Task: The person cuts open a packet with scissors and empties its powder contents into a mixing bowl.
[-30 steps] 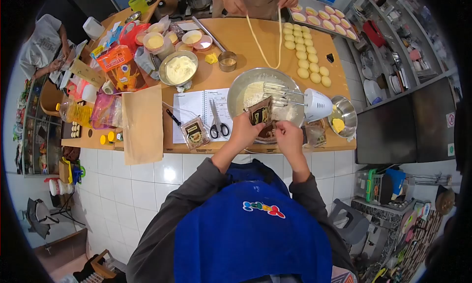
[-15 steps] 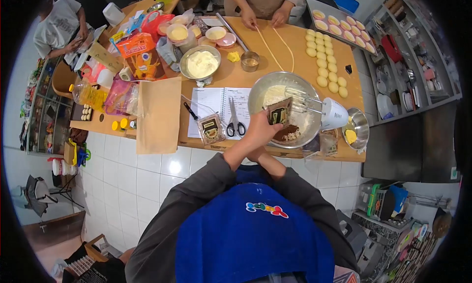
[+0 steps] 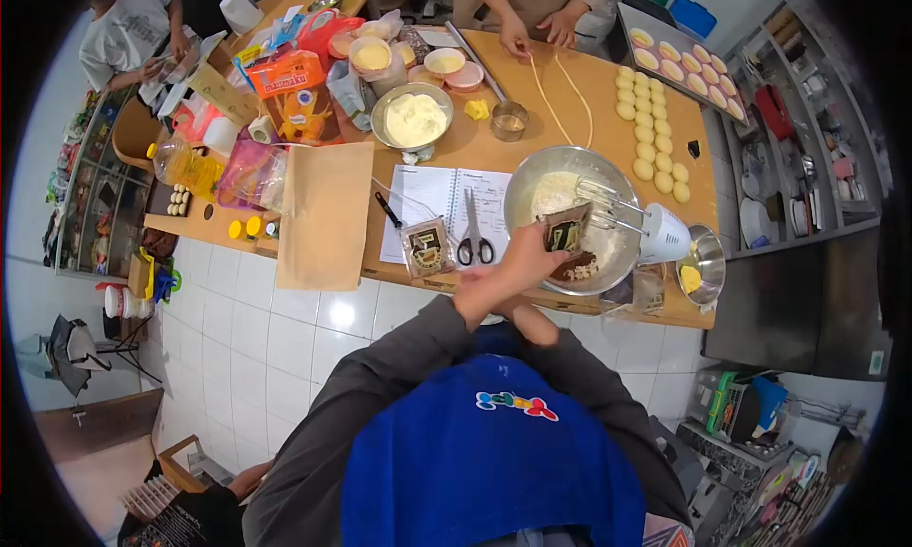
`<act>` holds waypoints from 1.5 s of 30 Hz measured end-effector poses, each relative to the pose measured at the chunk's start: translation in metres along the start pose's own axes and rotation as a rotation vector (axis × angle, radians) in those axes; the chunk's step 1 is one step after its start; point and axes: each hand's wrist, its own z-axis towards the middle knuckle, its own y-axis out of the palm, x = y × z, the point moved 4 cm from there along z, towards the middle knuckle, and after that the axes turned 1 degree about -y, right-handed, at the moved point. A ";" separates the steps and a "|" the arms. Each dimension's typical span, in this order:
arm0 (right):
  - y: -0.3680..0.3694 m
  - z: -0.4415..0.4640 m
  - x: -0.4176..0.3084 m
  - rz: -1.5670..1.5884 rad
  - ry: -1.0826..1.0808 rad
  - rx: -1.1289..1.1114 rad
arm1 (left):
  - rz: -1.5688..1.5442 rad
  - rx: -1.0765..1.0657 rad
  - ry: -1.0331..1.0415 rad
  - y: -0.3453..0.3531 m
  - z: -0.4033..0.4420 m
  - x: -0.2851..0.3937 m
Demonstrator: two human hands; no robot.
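L hand (image 3: 525, 260): grip pinching dark-brown printed flat packet (image 3: 566, 234), held tilted above nr side of wide round metal bowl (image 3: 518, 198). R hand (image 3: 477, 278) mostly hidden under L wrist; can't tell if grip spread or closed. In bowl: pale powder (image 3: 554, 198), plus brown powder (image 3: 582, 259) on nr side.

In the way: white plastic hand mixer (image 3: 665, 235) across bowl's R rim, beater end just beside packet. R of it, smaller metal bowl (image 3: 714, 253) w/ yellow lump (image 3: 691, 278).

L of bowl on brown tabletop (image 3: 446, 162): black-handled metal scissors (image 3: 472, 240) & 2nd printed packet (image 3: 427, 250), both on open white spiral notebook (image 3: 418, 191); brown paper sheet (image 3: 325, 215) further L. Far side: co-worker's 2 hands at pale dough rope (image 3: 591, 120), which runs nr bowl's far rim.
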 end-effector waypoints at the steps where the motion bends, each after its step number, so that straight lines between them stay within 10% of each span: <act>1: -0.014 -0.009 -0.022 -0.073 0.115 0.052 | -0.016 -0.009 -0.006 0.000 0.001 -0.003; 6: -0.131 -0.067 -0.129 -0.020 0.692 0.099 | 0.044 -0.101 0.043 0.000 0.018 -0.020; 11: -0.217 -0.067 -0.162 -0.373 0.507 0.577 | 0.171 -0.332 0.111 0.016 0.029 -0.023; 17: -0.219 -0.033 -0.146 -0.412 0.253 0.361 | 0.369 -0.438 0.364 0.022 0.033 0.007; 45: -0.208 -0.053 -0.097 -0.109 0.373 0.607 | 0.211 -0.084 0.166 0.017 0.033 0.001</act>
